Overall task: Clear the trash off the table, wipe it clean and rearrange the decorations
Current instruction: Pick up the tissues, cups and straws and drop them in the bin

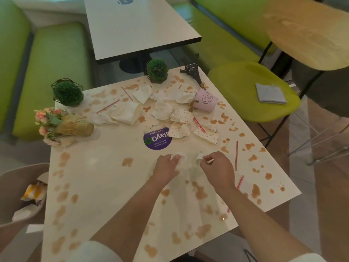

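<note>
- My desk is cream-coloured, blotched all over with brown spill marks – crumpled white napkins and polka-dot wrappers heaped at its far middle.
- I count two green ball plants, one flower bouquet on its side, one tipped pink pot, one small Eiffel tower; red straws lie scattered, at least five.
- My left hand has its fingers curled round a crumpled white scrap – my right hand pinches another scrap, both low over the near middle.
</note>
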Demonstrator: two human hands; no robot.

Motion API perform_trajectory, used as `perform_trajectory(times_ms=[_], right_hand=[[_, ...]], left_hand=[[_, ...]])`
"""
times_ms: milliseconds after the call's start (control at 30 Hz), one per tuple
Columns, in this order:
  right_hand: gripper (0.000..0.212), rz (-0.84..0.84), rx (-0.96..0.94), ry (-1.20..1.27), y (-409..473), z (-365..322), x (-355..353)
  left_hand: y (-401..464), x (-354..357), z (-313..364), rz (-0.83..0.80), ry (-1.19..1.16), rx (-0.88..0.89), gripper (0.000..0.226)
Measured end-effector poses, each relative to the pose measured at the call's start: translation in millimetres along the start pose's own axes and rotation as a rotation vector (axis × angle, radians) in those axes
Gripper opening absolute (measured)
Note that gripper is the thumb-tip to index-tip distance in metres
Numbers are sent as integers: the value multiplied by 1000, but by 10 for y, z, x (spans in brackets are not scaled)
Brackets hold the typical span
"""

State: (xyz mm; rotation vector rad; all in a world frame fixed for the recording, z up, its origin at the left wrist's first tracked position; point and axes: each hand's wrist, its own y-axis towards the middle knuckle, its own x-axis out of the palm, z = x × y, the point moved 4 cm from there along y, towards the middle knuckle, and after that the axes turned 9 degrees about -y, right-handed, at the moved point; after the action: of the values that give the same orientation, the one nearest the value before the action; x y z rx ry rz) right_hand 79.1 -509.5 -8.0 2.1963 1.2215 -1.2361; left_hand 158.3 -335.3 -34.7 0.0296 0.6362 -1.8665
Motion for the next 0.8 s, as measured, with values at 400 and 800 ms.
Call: perform_trajectory(times_ms=[400,800], right_hand=[[10,-316,29,559,-186,-1156,563],[10,-635,-27,647,-1081,-2631,1620]], left_hand=[[-382,-1261,-313,437,-441,-9,15],[-1225,-3166,-1301,903,-490,-145,23]])
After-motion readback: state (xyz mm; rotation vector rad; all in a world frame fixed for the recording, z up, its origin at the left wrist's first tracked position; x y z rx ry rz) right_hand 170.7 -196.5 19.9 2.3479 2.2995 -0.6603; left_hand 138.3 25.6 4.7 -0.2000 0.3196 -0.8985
